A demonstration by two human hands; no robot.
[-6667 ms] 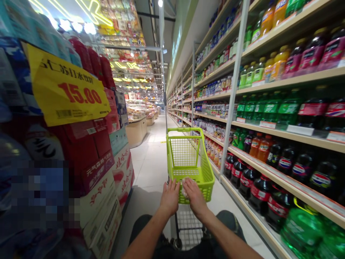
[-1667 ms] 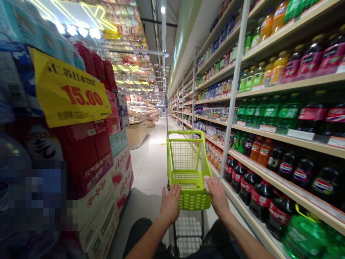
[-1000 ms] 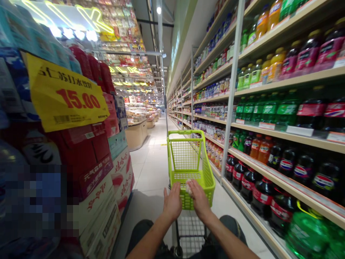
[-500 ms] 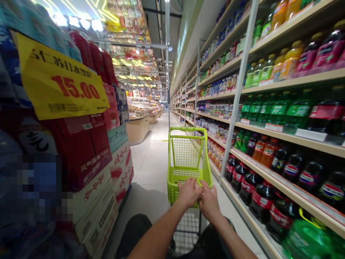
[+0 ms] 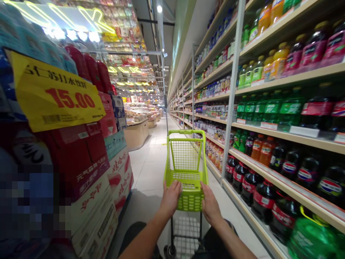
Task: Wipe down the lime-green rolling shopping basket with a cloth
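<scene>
A lime-green shopping cart basket (image 5: 185, 158) stands in the aisle in front of me on a dark wheeled frame (image 5: 185, 233). My left hand (image 5: 170, 197) curls over the near left corner of the basket's rim. At the near right corner, my right hand (image 5: 209, 205) has its fingers closed over the rim. I see nothing inside the basket. My dark trouser legs show below the forearms.
Long shelves of soft-drink bottles (image 5: 285, 108) run close along the right, with their lowest shelf edge (image 5: 269, 230) near the cart. Stacked red and white cartons (image 5: 102, 172) under a yellow 15.00 price sign (image 5: 54, 95) crowd the left. Pale floor tiles (image 5: 151, 169) lead towards a wooden display counter (image 5: 136, 133).
My hands were together at the middle of the near rim half a second ago and now sit apart at its two corners. The white wad seen under my right hand earlier no longer shows.
</scene>
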